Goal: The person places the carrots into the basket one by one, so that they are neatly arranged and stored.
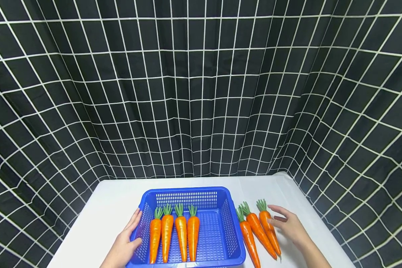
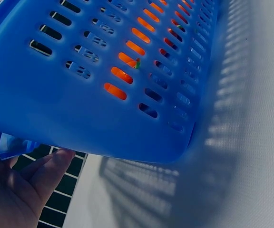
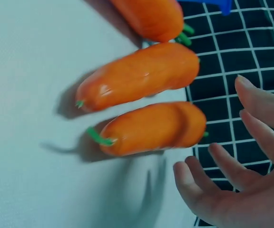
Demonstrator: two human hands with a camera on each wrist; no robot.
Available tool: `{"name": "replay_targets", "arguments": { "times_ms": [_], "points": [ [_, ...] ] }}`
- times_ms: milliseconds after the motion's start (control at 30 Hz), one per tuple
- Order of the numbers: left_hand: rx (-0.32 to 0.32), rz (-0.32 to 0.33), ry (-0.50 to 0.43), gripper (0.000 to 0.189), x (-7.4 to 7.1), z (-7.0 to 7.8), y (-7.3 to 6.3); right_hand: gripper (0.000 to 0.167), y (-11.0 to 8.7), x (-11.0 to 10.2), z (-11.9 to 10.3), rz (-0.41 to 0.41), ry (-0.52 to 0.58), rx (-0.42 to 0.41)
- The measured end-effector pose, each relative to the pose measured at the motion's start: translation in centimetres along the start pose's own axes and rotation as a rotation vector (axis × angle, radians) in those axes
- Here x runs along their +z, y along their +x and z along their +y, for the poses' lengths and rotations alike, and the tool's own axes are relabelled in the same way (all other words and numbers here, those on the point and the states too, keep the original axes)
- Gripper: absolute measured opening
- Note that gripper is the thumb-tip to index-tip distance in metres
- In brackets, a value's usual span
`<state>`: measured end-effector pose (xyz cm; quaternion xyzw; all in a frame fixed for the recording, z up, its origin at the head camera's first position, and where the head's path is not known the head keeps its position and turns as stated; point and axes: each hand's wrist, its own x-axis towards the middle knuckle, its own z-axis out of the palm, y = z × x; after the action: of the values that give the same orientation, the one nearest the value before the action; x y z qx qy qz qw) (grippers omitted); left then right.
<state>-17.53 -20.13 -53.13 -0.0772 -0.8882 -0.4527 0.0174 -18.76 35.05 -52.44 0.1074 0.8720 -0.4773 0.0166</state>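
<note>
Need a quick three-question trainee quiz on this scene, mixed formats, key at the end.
1. Count: how many carrots lie inside the blue basket, and how many outside it?
2. True or false: the left hand touches the basket's left side.
3. Multiple choice: what is the right hand holding?
A) the basket's rim
B) a carrot
C) nothing

Key:
1. Four inside, three outside.
2. True.
3. C; its spread fingers are beside the rightmost carrot without gripping it.
</note>
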Motion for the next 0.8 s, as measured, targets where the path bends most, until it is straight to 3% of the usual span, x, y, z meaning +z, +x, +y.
{"name": "replay_targets", "arguments": {
  "times_ms": [133, 333, 533, 800],
  "points": [
    [0.004, 0.000, -0.022, 0.086, -0.1, -0.2, 0.0, 0.066, 0.6, 0.6, 0.8, -0.038, 0.020, 0.043],
    [0.009, 0.001, -0.023, 0.087, 0.0, -0.2, 0.0, 0.064, 1.1, 1.1, 1.7, -0.079, 0.039, 0.023],
    [0.021, 0.012, -0.014, 0.088, 0.1, -0.1, 0.2, 0.066, 1.6, 1.2, 2.0, -0.077, -0.022, 0.047],
    [0.018, 0.000, -0.019, 0.087, -0.1, 0.2, 0.0, 0.072, 1.9, 0.8, 1.9, -0.082, -0.011, 0.027]
  ]
}}
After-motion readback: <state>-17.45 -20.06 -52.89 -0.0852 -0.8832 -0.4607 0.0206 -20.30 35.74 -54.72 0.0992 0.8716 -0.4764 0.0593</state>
